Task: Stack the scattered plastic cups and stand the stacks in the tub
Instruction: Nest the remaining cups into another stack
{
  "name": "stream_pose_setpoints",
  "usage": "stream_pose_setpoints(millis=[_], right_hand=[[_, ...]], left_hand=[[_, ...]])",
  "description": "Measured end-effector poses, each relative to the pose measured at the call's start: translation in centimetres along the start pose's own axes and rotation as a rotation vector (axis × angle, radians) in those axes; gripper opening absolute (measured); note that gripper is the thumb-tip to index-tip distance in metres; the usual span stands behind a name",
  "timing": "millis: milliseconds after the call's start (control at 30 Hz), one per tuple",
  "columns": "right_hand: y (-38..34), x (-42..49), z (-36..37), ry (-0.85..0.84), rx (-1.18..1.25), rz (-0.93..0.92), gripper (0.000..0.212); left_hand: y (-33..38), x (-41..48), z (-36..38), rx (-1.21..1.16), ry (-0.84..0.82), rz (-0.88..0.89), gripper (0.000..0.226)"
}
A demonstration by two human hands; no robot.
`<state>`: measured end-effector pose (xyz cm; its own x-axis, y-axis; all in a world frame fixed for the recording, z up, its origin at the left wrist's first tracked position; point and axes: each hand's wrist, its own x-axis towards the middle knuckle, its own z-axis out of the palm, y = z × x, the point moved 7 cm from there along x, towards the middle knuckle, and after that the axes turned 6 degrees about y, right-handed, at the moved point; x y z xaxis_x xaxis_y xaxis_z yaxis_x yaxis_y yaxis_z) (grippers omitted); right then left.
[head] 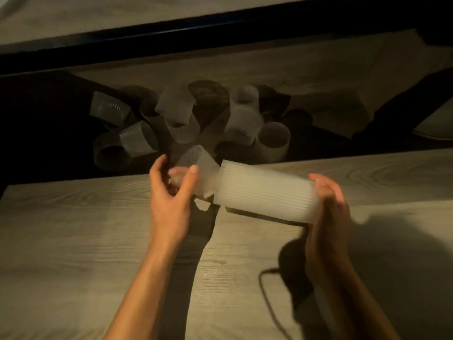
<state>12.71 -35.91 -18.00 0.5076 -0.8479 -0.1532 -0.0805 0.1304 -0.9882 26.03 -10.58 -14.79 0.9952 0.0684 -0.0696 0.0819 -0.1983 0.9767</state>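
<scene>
Fingers [190, 182] of the left hand [169, 195] are pinching a single plastic cup [199, 159] at frame centre while the right hand [328, 202] is gripping the sideways cup stack [264, 192] beside it, so a tilted entry is likely risking a jam.

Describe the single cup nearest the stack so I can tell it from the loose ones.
Above the pale wood-grain table, the right hand holds a long ribbed translucent cup stack sideways. At its left end is one clear plastic cup; unlike the loose cups behind, the left hand grips it.
</scene>
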Motion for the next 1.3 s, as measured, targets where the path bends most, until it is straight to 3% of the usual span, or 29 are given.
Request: stream_pose_setpoints(millis=[100, 233, 367, 533, 667, 833, 967, 1100, 1233, 1300], right_hand=[[0.5, -0.4, 0.1, 0.001, -0.038, -0.027, 0.041], [0.9, -0.5, -0.3, 0.009, -0.051, -0.034, 0.046], [0.4, -0.4, -1.5, 0.040, -0.017, -0.067, 0.036], [0.0, 0.3, -3.0, -0.005, 0.028, -0.051, 0.058], [-0.6, 1.3, -4.5, 0.023, 0.000, -0.070, 0.051], [-0.6, 2.5, -6.1, 0.063, 0.038, -0.053, 0.053], [-1.1, 3.2, -6.3, 0.032, 0.031, -0.115, 0.041], [-0.5, 4.1, -6.7, 0.088, 0.083, -0.092, 0.041], [-0.9, 4.8, -7.0, 0.153, 0.135, -0.086, 0.041], [-1.1, 5.2, -7.1, 0.172, 0.154, -0.096, 0.039]], left_hand=[[-2.5, -1.6, 0.5, -0.327, -0.118, -0.167, 0.069], [-3.3, -3.3, 1.5, -0.409, -0.189, -0.253, 0.056], [-2.9, -4.4, 2.7, -0.354, -0.236, -0.275, 0.054], [-1.7, -3.8, 3.6, -0.264, -0.308, -0.189, 0.058], [-1.4, -2.8, 4.3, -0.124, -0.369, -0.099, 0.053], [-0.8, -3.6, 7.2, 0.003, -0.525, -0.039, 0.074], [0.2, -4.8, 10.1, 0.038, -0.638, -0.017, 0.060], [0.8, -4.7, 11.9, -0.008, -0.564, -0.015, 0.065], [2.6, -1.7, 12.0, 0.121, -0.181, 0.158, 0.018], [3.6, -0.4, 12.9, 0.381, -0.145, 0.261, 0.014]])
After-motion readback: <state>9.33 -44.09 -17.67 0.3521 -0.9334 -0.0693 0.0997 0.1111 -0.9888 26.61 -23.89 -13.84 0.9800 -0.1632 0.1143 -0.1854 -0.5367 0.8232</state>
